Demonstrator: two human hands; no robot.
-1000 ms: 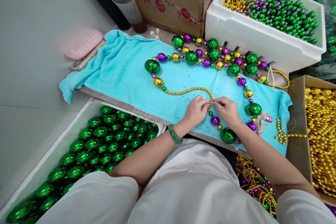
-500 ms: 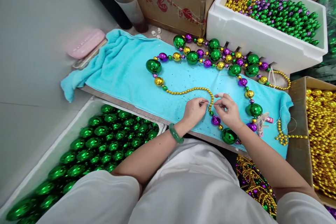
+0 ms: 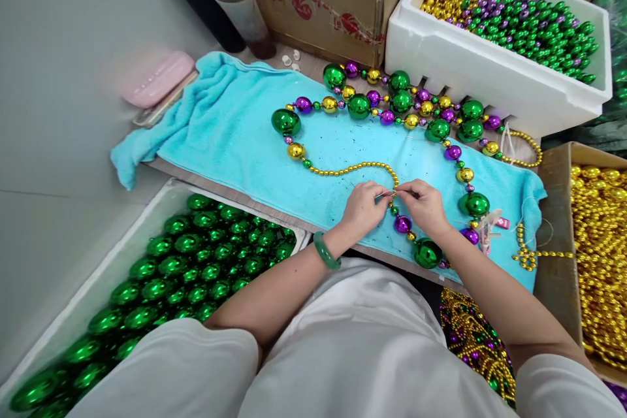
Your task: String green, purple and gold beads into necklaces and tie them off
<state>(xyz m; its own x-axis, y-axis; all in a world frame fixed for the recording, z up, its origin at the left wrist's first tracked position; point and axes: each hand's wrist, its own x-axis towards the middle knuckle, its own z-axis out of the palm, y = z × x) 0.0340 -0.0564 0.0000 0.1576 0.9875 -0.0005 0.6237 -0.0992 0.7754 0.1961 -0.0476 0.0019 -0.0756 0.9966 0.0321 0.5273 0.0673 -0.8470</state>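
A bead necklace (image 3: 359,106) of shiny green, purple and gold balls lies looped on a turquoise towel (image 3: 230,124). Its strand of small gold beads (image 3: 353,168) curves down between my hands. My left hand (image 3: 363,210), with a green bangle at the wrist, pinches a thin pale thread (image 3: 383,194) beside this strand. From the other side my right hand (image 3: 424,209) is closed in a pinch at the same spot, its fingertips against the beads. The thread's end there is hidden by the fingers. A purple ball (image 3: 402,224) hangs just below on the string.
Large green balls fill a white tray (image 3: 88,294) at lower left. A white foam box (image 3: 470,68) of mixed beads stands at the back right, a carton (image 3: 558,209) of gold beads at the right. A cup (image 3: 240,10) and pink case (image 3: 161,78) are at the back left.
My right hand has moved slightly left, its raised fingers folding in, so both hands' fingertips now meet at the gold strand. The necklace lies as before.
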